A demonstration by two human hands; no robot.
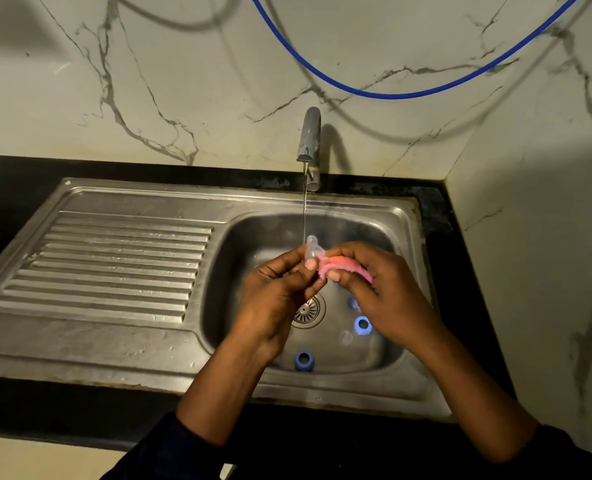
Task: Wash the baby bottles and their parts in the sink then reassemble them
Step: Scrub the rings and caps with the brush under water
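Over the steel sink basin (239,237), my left hand (277,292) pinches a clear silicone teat (312,247) under the thin stream from the tap (309,136). My right hand (381,292) grips a pink sponge (343,266) that touches the teat's side. Blue bottle rings lie on the basin floor: one (362,325) below my right hand, one (303,359) near the front wall, a third (352,301) partly hidden by my fingers. A small clear part (345,337) lies beside the first ring.
The round drain strainer (308,310) sits in the basin floor, partly hidden by my left hand. A ribbed draining board (114,265) extends to the left. A black counter (45,403) surrounds the sink. A blue hose (391,95) hangs along the marble wall.
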